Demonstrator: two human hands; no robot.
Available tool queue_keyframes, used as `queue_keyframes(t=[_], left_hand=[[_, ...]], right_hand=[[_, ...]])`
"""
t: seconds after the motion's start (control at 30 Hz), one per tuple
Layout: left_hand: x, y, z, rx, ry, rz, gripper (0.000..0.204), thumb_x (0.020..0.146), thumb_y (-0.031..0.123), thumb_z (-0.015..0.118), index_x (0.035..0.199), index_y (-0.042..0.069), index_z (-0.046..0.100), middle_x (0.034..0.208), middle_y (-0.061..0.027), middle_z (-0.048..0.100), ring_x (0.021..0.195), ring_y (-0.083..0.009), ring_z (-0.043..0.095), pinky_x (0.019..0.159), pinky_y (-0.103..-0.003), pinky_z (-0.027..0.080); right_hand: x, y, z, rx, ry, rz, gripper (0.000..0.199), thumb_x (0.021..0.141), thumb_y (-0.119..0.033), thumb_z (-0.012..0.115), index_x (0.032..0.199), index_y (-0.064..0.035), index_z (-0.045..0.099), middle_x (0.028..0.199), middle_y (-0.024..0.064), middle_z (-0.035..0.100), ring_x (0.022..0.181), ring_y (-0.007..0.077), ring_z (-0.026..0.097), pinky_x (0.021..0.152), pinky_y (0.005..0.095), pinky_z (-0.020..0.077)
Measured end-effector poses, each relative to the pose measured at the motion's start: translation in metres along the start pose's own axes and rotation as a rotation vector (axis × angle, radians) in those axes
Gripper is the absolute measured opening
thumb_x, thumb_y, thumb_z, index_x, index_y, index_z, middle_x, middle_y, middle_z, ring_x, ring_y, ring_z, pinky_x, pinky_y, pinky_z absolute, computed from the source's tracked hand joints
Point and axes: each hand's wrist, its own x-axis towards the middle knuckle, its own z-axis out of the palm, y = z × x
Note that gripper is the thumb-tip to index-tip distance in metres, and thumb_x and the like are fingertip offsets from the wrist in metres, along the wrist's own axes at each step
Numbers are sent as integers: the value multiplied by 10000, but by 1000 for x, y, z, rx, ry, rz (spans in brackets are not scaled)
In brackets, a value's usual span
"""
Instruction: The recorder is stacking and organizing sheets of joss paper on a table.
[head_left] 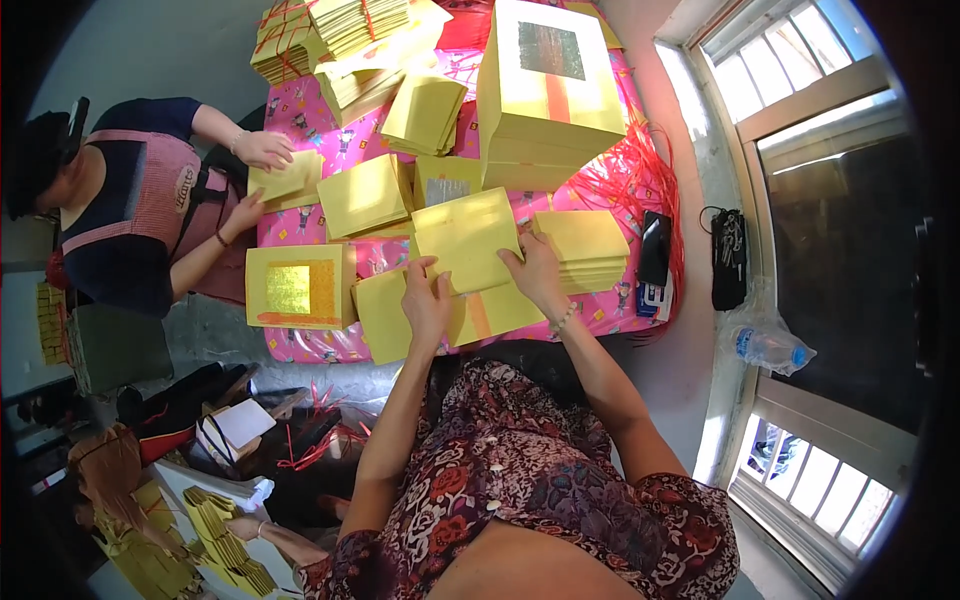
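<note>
Between my hands is a yellow paper sheet (465,235), possibly folded or several layers thick, tilted above the table. My left hand (427,308) grips its lower left edge, with the thumb on the near side. At its right edge, my right hand (533,272) pinches it; a beaded bracelet circles that wrist. Beneath lies another spread of yellow paper (390,310) with an orange strip (478,315). A stack of folded yellow paper (582,245) sits just right of my right hand. How many layers I hold cannot be made out.
A pink patterned cloth (300,345) covers the table. Tall yellow paper stacks (545,100) stand at the back, beside red plastic strings (640,170). A phone (655,248) lies at the right edge. Across the left side, a co-worker (140,200) handles yellow paper (288,180). A bottle (770,348) rests by the window.
</note>
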Motion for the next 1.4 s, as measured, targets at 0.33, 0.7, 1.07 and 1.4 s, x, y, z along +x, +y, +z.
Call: queue_keyframes(t=[0.33, 0.7, 1.07, 1.4], left_hand=[[3, 1, 1, -7, -8, -21, 287, 873, 132, 645, 1130, 53, 542, 913, -141, 624, 814, -310, 620, 721, -399, 486], [5, 20, 1, 306, 87, 214, 258, 809, 63, 666, 1052, 52, 580, 1026, -164, 523, 909, -362, 582, 760, -427, 487], [-2, 28, 5, 370, -149, 405, 305, 854, 198, 665, 1094, 38, 566, 1013, -166, 549, 944, -359, 548, 792, -437, 462], [-5, 22, 15, 442, -155, 344, 388, 827, 228, 695, 1118, 27, 537, 1023, -164, 541, 952, -354, 538, 816, -439, 454]], right_hand=[[4, 1, 3, -16, -27, 36, 355, 824, -269, 708, 945, 46, 597, 1061, 242, 568, 937, 403, 594, 789, 454, 495], [6, 3, 2, -38, -54, 72, 371, 817, -290, 711, 983, 27, 614, 1140, 254, 566, 993, 407, 598, 824, 465, 499], [4, 3, 1, -20, -7, 24, 387, 810, -277, 727, 998, 30, 585, 1068, 234, 562, 943, 403, 598, 794, 460, 500], [-26, -22, -7, -30, 110, -274, 205, 847, -180, 681, 938, -56, 544, 874, 154, 558, 834, 363, 587, 711, 429, 486]])
